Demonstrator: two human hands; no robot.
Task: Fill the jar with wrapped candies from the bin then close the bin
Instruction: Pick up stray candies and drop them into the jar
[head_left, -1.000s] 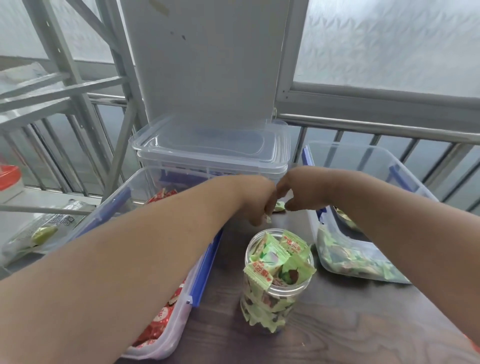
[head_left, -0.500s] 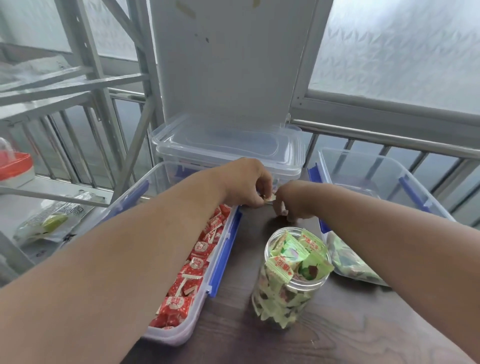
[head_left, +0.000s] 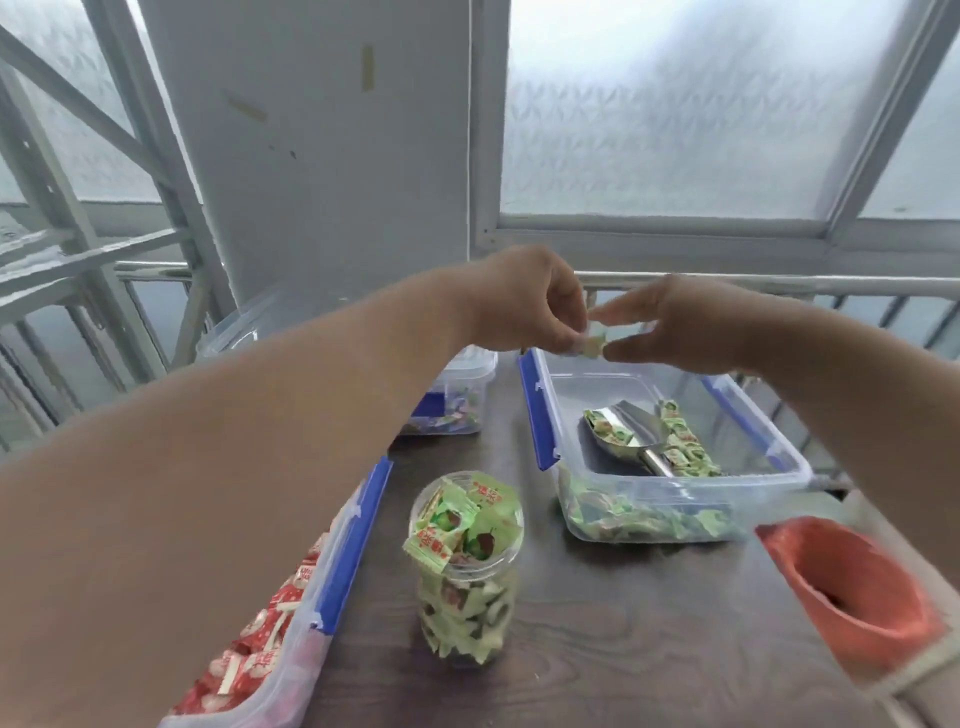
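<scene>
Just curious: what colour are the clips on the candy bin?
Blue clips on a clear bin, seen in the head view.

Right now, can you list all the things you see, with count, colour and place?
jar: one, clear, full of green candies, centre of table
green bin: one, clear with blue clips, open, right of jar
scoop: one, metal, inside green bin
red bin: one, clear, red candies, left of jar
closed box: one, clear, behind
lid: one, orange-red, near right
table: one, dark wood
candy: one, pale green, pinched between both hands
left hand: pinches candy
right hand: pinches candy
</scene>
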